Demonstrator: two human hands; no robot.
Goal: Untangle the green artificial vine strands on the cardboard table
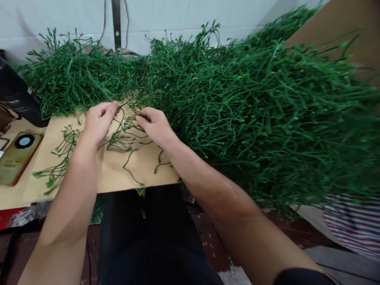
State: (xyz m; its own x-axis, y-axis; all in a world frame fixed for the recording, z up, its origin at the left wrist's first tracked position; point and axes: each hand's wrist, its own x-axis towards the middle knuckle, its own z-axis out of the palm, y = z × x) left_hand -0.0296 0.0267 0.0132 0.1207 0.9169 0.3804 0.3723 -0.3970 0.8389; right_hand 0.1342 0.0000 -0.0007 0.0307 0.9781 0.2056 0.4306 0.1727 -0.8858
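1. The left hand (102,120) is over the middle of the tan board (157,177), thumb and forefinger pinched together; they appear to have hold of a thin green stem near the far edge.
2. The right hand (156,124) is just beside it on the right, fingers curled and thumb tip drawn in close to the forefinger, seemingly on a few more green stems. The exact contact at the fingertips is too small to confirm.
3. Between and below the hands, a small bunch of stems (119,149) lies on the board, with a single loose stem (128,168) nearer the front edge.
4. What looks done, as a judgement: a few loose clusters (53,174) lie apart towards the board's left side, reaching down near its front edge.
5. What looks left is far greater: a big tangled heap (252,111) covers the right side and spills past the front right corner, and a smaller pile (77,75) lines the far edge. The work seems at an early stage.
6. A phone (18,162) lies near the left edge; a black bottle (19,95) leans by the far left corner.
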